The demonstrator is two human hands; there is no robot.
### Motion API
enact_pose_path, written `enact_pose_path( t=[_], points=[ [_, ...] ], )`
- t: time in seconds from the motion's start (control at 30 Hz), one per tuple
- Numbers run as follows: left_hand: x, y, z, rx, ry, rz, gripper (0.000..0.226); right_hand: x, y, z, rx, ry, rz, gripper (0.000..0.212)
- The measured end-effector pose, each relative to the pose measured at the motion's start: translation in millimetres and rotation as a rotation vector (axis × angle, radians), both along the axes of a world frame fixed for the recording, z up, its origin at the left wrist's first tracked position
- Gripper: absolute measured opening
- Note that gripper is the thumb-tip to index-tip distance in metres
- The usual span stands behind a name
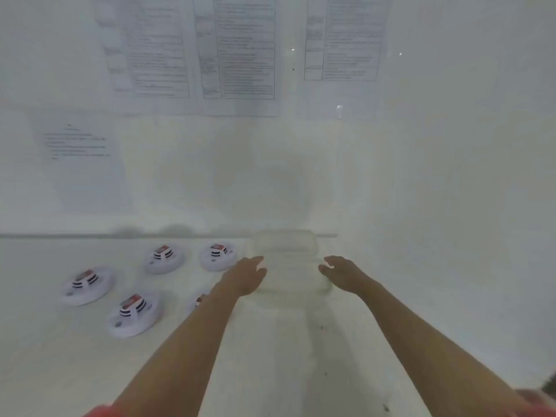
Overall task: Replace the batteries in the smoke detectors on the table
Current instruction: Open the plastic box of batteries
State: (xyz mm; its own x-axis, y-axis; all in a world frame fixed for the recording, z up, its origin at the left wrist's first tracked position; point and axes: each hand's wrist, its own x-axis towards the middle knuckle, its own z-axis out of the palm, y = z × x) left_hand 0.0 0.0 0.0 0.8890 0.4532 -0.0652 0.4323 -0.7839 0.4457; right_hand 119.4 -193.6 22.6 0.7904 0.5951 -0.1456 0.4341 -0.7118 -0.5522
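Note:
Several white round smoke detectors with red and black tops lie on the white table at the left: one far left (88,284), one nearer me (133,314), two at the back (165,257) (217,254). Another detector (198,300) is mostly hidden behind my left forearm. A clear plastic box (290,266) stands between my hands, hazy in the blurred view. My left hand (245,275) is at the box's left side and my right hand (343,273) at its right side. Whether the fingers touch the box I cannot tell.
The table (285,371) meets a white wall at its back edge. Printed sheets (237,49) hang on the wall above, and another sheet (78,145) hangs lower left. Small dark specks dot the table near my right forearm.

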Motion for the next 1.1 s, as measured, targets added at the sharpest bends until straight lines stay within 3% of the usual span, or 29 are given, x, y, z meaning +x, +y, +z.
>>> enact_pose_path(
  t=[0.13,0.3,0.47,0.67,0.87,0.97,1.1],
  points=[
    [0.8,1.1,-7.2,-0.164,-0.131,0.094,0.046,4.1,2.0,-10.6,0.126,0.142,-0.089,0.052],
    [4.5,0.9,-6.7,-0.610,-0.284,0.261,0.045,13.2,3.6,-19.5,0.462,0.483,-0.275,0.042],
    [3.7,8.4,-4.2,-1.068,-0.320,0.404,0.015,19.8,0.2,-16.7,0.502,0.618,-0.247,0.007],
    [3.0,16.1,-3.1,-1.311,-0.284,0.424,0.012,30.3,1.5,-21.9,0.575,0.790,-0.245,0.012],
    [4.4,18.1,-4.0,-1.301,-0.225,0.445,0.015,37.4,1.8,-24.9,0.564,0.873,-0.284,0.010],
    [9.1,17.1,-0.8,-1.274,-0.238,0.477,0.016,43.9,4.7,-28.9,0.616,0.789,-0.354,0.047],
    [13.1,18.2,5.9,-1.103,-0.174,0.485,0.016,46.2,1.2,-28.8,0.576,0.815,-0.327,0.036]
  ],
)
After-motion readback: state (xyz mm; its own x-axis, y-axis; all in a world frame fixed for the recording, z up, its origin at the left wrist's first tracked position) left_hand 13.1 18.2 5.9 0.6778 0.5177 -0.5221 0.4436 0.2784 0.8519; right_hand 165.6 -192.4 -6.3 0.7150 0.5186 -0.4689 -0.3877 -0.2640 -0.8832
